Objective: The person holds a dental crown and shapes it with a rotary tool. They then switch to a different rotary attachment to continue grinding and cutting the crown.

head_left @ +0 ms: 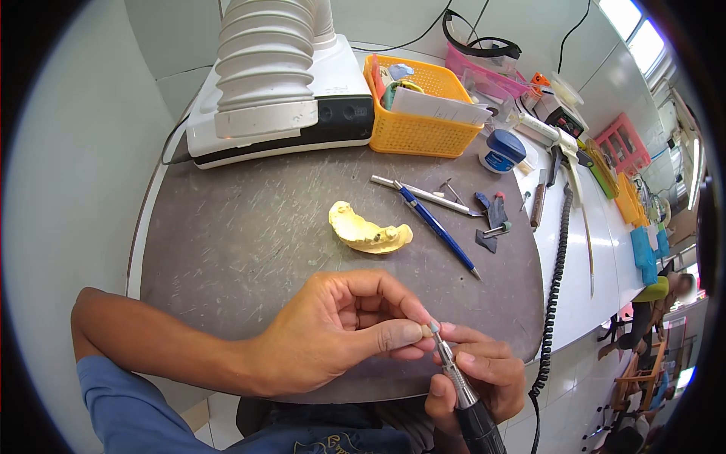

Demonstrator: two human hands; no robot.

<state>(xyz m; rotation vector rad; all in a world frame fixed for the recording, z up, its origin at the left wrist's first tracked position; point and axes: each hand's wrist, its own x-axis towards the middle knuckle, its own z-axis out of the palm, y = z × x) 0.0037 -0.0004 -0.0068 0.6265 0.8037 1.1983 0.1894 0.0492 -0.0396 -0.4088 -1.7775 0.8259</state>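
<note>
Your right fingers (470, 369) clamp the black-and-silver handpiece (458, 378), its tip at the small pale piece (428, 331) pinched in your left fingers (401, 321). Beyond them, the yellow cast (369, 231) lies on the gray surface (242, 227), left of the blue pencil (437, 231).

Scratched matt grey worktop (249, 204); shiny metal handpiece collar (459, 380); glossy orange plastic basket (423, 135).
</note>
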